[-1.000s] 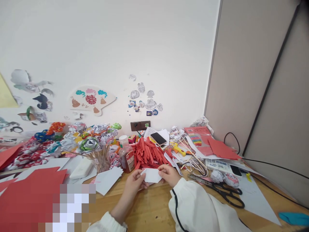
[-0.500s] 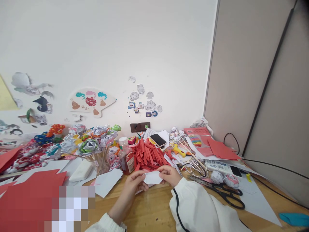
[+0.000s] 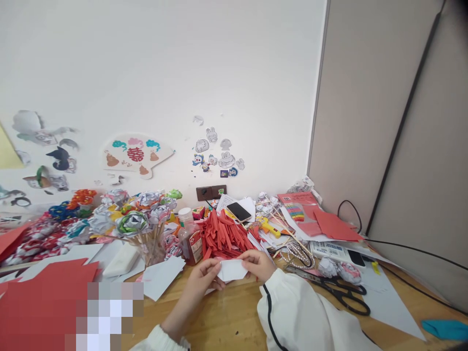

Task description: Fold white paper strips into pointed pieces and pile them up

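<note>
A small folded piece of white paper (image 3: 232,270) is held up between both hands, just above the wooden table (image 3: 219,321). My left hand (image 3: 205,275) pinches its left end between thumb and fingers. At the right end, the thumb and fingers of my right hand (image 3: 258,265) are closed on it. Right behind the paper lies a heap of folded red paper strips (image 3: 224,234). A bottle with red-brown contents (image 3: 190,241) stands beyond my left hand. Black-handled scissors (image 3: 340,291) lie to the right, partly beside my right sleeve.
Paper flowers on sticks (image 3: 137,219) fill the back left, near a white box (image 3: 121,259) and red paper sheets (image 3: 44,302). A phone (image 3: 239,211), a yellow glue gun (image 3: 269,227), bead strings (image 3: 298,254) and a cable (image 3: 409,248) lie at the back and right.
The white paper's lower edge has tilted a little and more of its face shows. Both hands keep their hold at nearly the same spot. The view has shifted slightly.
</note>
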Motion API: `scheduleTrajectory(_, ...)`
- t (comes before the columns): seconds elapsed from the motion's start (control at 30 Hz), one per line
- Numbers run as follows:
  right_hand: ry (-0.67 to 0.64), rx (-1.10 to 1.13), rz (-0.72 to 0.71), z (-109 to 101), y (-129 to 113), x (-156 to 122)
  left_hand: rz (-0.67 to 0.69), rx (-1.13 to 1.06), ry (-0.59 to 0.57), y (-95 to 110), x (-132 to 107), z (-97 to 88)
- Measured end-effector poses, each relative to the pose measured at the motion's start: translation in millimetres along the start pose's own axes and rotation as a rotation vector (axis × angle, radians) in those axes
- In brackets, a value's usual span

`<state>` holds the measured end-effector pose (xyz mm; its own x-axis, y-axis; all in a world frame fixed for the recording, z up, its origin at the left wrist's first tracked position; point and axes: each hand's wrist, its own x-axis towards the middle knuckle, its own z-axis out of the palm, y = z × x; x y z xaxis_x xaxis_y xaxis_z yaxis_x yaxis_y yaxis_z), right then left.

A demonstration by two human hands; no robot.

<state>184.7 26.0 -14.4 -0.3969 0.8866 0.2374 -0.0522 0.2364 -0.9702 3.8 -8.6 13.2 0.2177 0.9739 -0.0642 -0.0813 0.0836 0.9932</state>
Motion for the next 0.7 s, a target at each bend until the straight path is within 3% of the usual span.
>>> scheduleTrajectory(0.27,-0.077,0.135,0.096,-1.7,-2.3,0.7,0.023,-0.002,0.092,0.9,-1.7,1.9)
scheduleTrajectory(0.43,-0.050,0.072,0.035,1.3,-9.4,-2.1,0.035,-0.067,0.152,0.5,-2.9,4.9)
scheduleTrajectory(0.7,0.040,-0.066,-0.044,0.7,-4.0,-2.3,-0.065,-0.078,0.088,1.1,-2.9,3.9)
